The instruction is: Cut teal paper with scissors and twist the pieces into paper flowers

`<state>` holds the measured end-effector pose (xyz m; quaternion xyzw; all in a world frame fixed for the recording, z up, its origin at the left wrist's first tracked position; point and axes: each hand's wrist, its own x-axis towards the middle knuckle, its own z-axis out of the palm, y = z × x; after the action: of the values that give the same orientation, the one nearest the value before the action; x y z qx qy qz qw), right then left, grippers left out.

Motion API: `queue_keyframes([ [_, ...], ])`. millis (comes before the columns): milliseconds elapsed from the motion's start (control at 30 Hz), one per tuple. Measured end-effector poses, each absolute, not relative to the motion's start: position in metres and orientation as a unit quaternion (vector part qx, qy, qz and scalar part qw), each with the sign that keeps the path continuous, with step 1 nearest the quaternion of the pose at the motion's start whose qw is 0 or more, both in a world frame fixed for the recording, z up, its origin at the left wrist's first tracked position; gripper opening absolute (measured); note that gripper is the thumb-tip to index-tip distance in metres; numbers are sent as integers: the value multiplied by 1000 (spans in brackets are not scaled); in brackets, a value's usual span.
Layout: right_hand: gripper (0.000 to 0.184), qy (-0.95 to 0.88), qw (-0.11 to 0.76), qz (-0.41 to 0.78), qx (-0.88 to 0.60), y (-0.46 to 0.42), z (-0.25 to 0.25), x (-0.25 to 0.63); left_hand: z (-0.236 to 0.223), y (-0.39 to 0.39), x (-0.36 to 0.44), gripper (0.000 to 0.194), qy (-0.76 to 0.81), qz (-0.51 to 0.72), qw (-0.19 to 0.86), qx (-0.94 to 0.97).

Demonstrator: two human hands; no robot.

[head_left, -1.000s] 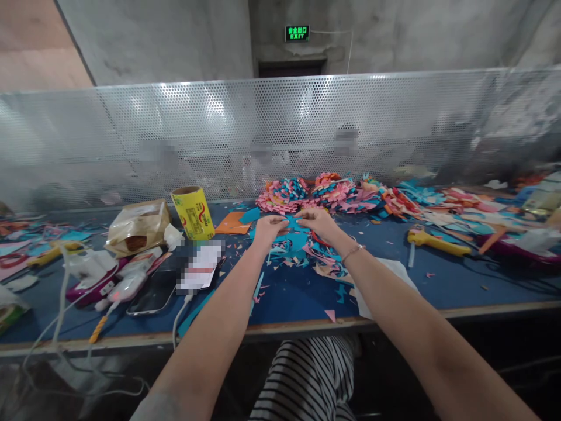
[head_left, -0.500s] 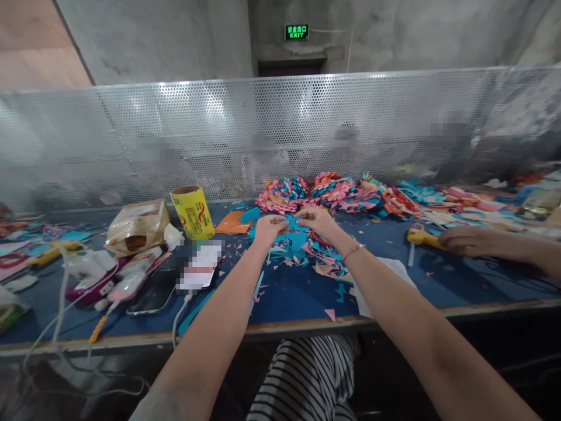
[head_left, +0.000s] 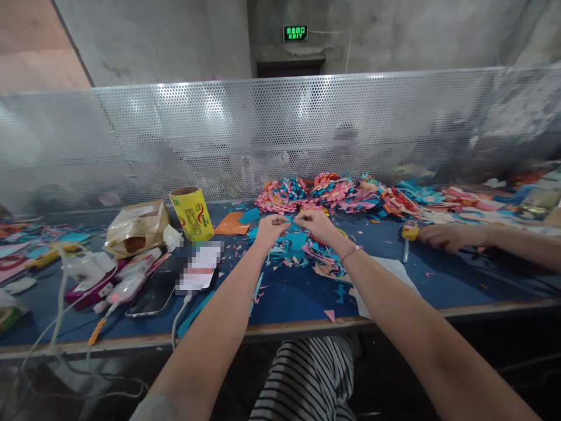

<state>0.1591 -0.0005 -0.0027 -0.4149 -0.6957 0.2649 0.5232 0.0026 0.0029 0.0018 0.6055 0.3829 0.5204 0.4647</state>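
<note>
- I see a yellow tool (head_left: 50,255) lying far to the left of the yellow roll (head_left: 191,215).
- A purple box (head_left: 85,294) with white plugs sits left of the roll too, but nearer to the person.
- A brown paper bag (head_left: 138,228) sits just beside the roll, on its left.
- A dark phone (head_left: 150,297) lies in front of the roll and a bit left. Another phone (head_left: 201,266) lies right in front of it, and its screen is too fuzzy to read.
- A flat orange paper (head_left: 232,223) lies just to the right of the roll.
- The left hand (head_left: 270,227) is farther right of the roll. Its thumb and finger are pinched together on a small blue paper (head_left: 289,220), which pokes out on the hand's right side.
- That blue paper is between the two hands, over a messy heap of blue scraps (head_left: 293,242), well to the right of the roll.
- The right hand (head_left: 316,222) is next along from the roll, with the blue paper at its left side. Its fingertips are pinched on it too. The paper is so tiny that I can't tell its shape.
- Pink and blue paper flowers (head_left: 332,190) sit behind the hands, right of the roll.
- A white sheet (head_left: 388,283) lies partly under the right arm, farther right of the roll.
- Far to the right of the roll, another person's hand (head_left: 453,237) is closed around a second yellow tool (head_left: 411,232).
</note>
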Motion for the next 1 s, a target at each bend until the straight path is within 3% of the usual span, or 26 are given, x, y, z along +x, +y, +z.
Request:
queue_keyframes([
  [467, 27, -703, 519, 243, -422, 1, -2, 166, 7, 2, -2, 10, 395, 525, 346, 670],
  [1000, 21, -734, 500, 113, -445, -11, 6, 161, 3, 5, -1, 3, 404, 578, 230, 671],
])
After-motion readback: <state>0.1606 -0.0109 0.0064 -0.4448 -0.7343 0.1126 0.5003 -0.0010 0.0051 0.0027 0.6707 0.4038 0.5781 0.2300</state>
